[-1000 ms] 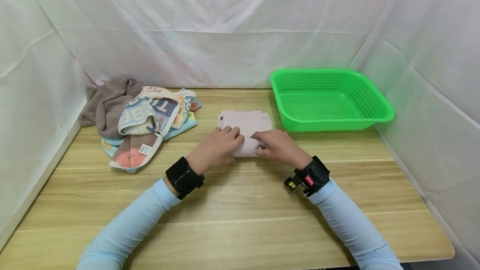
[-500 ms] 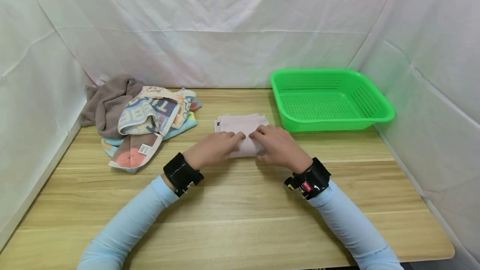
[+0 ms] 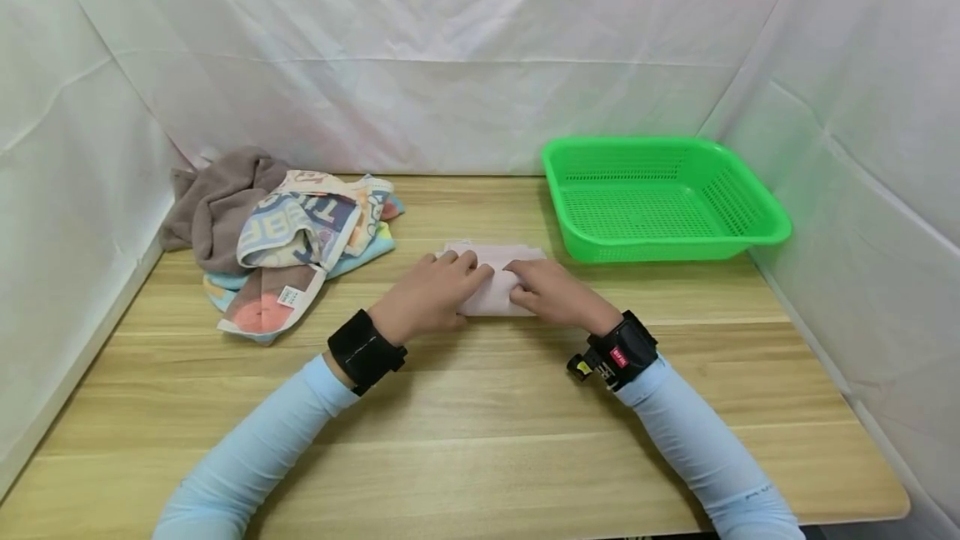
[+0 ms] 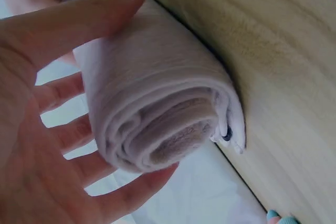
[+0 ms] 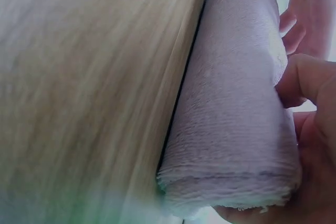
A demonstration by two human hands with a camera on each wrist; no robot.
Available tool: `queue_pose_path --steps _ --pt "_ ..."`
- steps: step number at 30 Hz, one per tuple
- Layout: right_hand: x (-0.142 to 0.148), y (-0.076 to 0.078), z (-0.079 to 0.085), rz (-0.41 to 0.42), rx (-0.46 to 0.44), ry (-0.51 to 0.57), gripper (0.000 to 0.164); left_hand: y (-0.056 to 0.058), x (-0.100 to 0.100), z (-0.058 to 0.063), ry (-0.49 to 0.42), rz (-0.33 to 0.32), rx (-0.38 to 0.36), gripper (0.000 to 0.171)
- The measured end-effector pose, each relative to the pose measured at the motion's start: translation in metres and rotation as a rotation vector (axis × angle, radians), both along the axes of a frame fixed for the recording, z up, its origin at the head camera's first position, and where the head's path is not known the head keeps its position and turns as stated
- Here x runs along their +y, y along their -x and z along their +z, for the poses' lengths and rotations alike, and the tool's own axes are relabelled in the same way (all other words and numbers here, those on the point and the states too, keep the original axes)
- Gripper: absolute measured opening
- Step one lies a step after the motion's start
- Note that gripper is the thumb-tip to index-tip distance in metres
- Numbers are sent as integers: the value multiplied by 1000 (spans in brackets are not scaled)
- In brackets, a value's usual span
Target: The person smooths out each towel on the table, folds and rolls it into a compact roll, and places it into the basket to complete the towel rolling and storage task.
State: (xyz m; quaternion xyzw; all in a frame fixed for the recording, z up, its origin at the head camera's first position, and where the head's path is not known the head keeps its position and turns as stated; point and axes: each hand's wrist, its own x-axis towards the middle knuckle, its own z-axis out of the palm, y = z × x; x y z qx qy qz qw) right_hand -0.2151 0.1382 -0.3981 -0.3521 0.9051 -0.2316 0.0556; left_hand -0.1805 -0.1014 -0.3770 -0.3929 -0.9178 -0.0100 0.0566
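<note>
Free tabletop [image 3: 472, 207] behind roll [image 3: 493, 294], between towel pile [image 3: 281, 232] and green basket [image 3: 667, 248]

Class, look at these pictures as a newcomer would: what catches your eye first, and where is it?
A bright green basket stands out first, at the back right of the table. Next comes the heap of grey and printed cloths at the back left. Between them but nearer the person, the left grip and right grip hold a pale rolled cloth.

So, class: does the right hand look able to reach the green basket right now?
Probably yes: the green basket stands just beyond the right hand with nothing visible between them, though that hand would likely first release the rolled cloth it holds.
</note>
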Motion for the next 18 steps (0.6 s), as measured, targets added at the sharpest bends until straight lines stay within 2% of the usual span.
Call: queue_pose_path --steps 2,4,7,11,15,18 --pt "2 0 0 -7 -42 15 39 -1 2 -1 18 7 12 62" --pt "2 -1 1 -14 -40 10 40 -1 3 -3 21 13 6 56" --pt "0 -4 2 -9 104 -24 36 1 2 -6 8 7 -10 48" --pt "-3 -13 9 6 340 -96 37 6 -1 -7 -12 -3 -95 49" --pt "-5 -19 13 32 404 -167 55 10 -5 -6 -30 30 -236 55" --pt "-6 -17 9 29 403 -172 56 12 -7 -6 -38 42 -282 61"
